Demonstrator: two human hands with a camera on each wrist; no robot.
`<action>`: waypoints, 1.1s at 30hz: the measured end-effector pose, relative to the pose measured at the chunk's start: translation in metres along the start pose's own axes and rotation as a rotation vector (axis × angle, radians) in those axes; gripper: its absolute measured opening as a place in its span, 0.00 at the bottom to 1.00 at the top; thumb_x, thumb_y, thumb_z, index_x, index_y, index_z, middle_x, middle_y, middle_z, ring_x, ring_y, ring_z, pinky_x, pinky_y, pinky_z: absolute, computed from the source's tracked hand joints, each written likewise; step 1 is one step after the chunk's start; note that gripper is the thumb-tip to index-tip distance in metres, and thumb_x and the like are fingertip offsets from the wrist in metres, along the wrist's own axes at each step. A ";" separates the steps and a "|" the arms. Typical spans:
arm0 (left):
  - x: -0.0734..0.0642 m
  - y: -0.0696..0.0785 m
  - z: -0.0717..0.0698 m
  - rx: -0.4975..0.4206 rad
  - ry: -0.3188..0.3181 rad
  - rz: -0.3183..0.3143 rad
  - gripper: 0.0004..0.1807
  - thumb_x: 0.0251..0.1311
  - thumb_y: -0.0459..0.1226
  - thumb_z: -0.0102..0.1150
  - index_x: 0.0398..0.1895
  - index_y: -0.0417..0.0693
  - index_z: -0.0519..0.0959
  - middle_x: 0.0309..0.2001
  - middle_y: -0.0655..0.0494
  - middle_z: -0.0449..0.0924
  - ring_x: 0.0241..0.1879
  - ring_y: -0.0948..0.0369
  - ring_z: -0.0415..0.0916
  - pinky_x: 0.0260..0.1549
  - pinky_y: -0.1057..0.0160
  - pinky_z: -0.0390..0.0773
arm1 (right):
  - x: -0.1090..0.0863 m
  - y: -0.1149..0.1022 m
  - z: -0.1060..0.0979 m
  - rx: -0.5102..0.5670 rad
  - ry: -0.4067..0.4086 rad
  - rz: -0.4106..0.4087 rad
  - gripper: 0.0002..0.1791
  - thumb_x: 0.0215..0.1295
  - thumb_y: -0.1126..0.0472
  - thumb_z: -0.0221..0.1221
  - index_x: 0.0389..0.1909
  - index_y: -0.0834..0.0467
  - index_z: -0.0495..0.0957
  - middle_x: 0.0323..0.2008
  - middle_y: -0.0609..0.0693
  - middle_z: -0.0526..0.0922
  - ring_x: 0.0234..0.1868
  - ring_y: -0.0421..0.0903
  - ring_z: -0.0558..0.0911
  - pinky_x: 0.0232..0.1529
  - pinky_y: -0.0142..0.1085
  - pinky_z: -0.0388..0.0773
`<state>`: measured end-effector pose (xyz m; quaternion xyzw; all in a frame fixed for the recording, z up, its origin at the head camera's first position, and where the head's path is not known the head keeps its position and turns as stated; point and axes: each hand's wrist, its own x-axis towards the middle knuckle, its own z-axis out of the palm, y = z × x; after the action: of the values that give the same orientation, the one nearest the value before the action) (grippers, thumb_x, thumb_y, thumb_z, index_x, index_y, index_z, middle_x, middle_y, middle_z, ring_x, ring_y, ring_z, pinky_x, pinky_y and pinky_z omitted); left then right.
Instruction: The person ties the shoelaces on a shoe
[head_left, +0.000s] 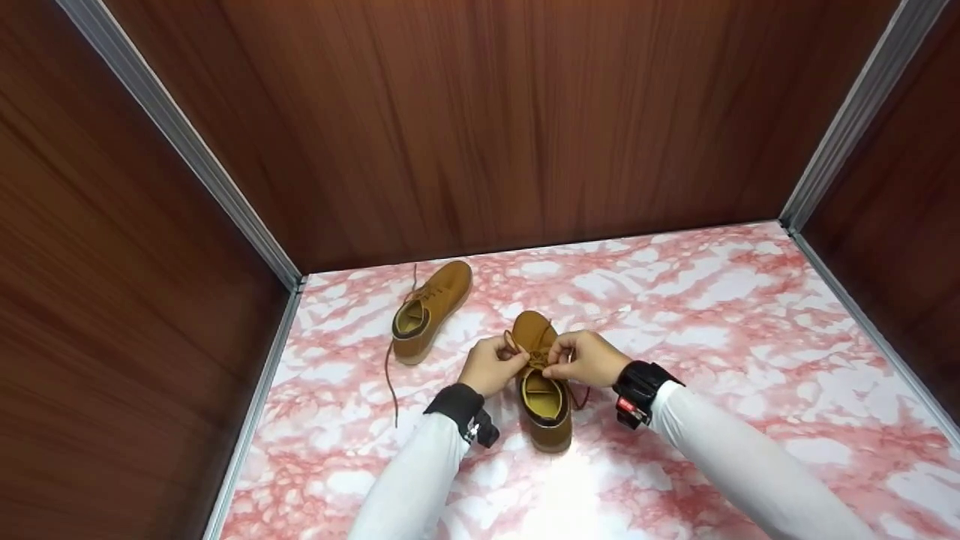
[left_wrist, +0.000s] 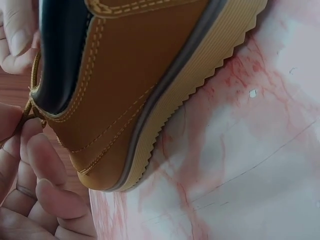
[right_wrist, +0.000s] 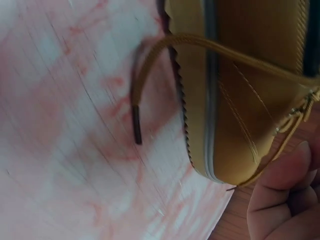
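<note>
A tan lace-up shoe (head_left: pixel 551 436) stands between both hands, toe pointing away, its yellow lining showing. My left hand (head_left: pixel 489 367) pinches a shoelace (left_wrist: pixel 26 116) between thumb and forefinger at the left of the lacing. Across from it, my right hand (head_left: pixel 589 358) has thumb and fingers curled together on the lace at the shoe's right side. In the right wrist view, a loose lace end (right_wrist: pixel 137 122) with a dark tip hangs past the sole, while another strand runs by the fingertips. The fingers partly hide the knot area.
Behind and to the left stands a second tan shoe (head_left: pixel 448 291), its untied lace (head_left: pixel 391 390) trailing on the floor. The surface (head_left: pixel 712 315) has a red and white marbled pattern. Brown wood-look panels (head_left: pixel 480 135) with metal edge strips (head_left: pixel 225 187) enclose it on three sides.
</note>
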<state>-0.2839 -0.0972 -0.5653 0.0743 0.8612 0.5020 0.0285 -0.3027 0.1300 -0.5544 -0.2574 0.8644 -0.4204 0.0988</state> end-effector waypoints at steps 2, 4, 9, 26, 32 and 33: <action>0.000 0.000 0.000 -0.001 -0.001 -0.002 0.05 0.65 0.37 0.68 0.35 0.44 0.87 0.26 0.63 0.80 0.28 0.70 0.74 0.31 0.72 0.74 | -0.001 0.002 0.003 -0.008 0.000 -0.003 0.11 0.59 0.56 0.76 0.31 0.54 0.83 0.30 0.46 0.83 0.26 0.35 0.75 0.31 0.27 0.73; 0.000 0.000 -0.001 -0.005 -0.002 0.000 0.05 0.65 0.37 0.68 0.35 0.44 0.87 0.27 0.62 0.82 0.28 0.70 0.75 0.31 0.73 0.75 | -0.002 0.004 0.006 -0.019 -0.001 -0.007 0.10 0.59 0.56 0.75 0.30 0.54 0.83 0.31 0.47 0.84 0.25 0.34 0.74 0.31 0.28 0.72; 0.000 -0.001 -0.001 -0.038 -0.006 0.002 0.05 0.65 0.36 0.69 0.35 0.43 0.87 0.28 0.59 0.84 0.28 0.69 0.76 0.30 0.73 0.76 | -0.003 0.006 0.007 -0.030 -0.015 0.001 0.10 0.64 0.56 0.73 0.30 0.54 0.82 0.32 0.47 0.83 0.22 0.33 0.72 0.29 0.28 0.73; -0.003 -0.004 -0.001 -0.057 -0.011 0.019 0.04 0.66 0.35 0.68 0.35 0.43 0.85 0.29 0.60 0.80 0.31 0.68 0.75 0.34 0.71 0.76 | -0.002 0.004 -0.004 -0.012 0.009 0.002 0.04 0.69 0.63 0.67 0.35 0.57 0.82 0.31 0.50 0.85 0.30 0.37 0.79 0.33 0.28 0.77; -0.004 -0.003 -0.002 -0.052 0.000 0.026 0.04 0.65 0.35 0.69 0.34 0.43 0.86 0.33 0.54 0.86 0.34 0.66 0.78 0.37 0.70 0.78 | 0.005 -0.003 0.004 -0.020 0.068 0.015 0.03 0.68 0.64 0.67 0.35 0.58 0.85 0.30 0.51 0.86 0.29 0.37 0.79 0.32 0.27 0.78; -0.004 -0.004 -0.002 -0.054 -0.002 0.025 0.04 0.64 0.35 0.69 0.33 0.43 0.86 0.33 0.55 0.86 0.33 0.66 0.78 0.36 0.70 0.78 | 0.007 -0.003 0.005 -0.023 0.076 0.016 0.02 0.68 0.64 0.68 0.35 0.58 0.85 0.30 0.51 0.87 0.29 0.36 0.79 0.32 0.27 0.77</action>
<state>-0.2806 -0.1014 -0.5674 0.0848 0.8462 0.5256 0.0250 -0.3052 0.1216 -0.5549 -0.2352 0.8745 -0.4190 0.0661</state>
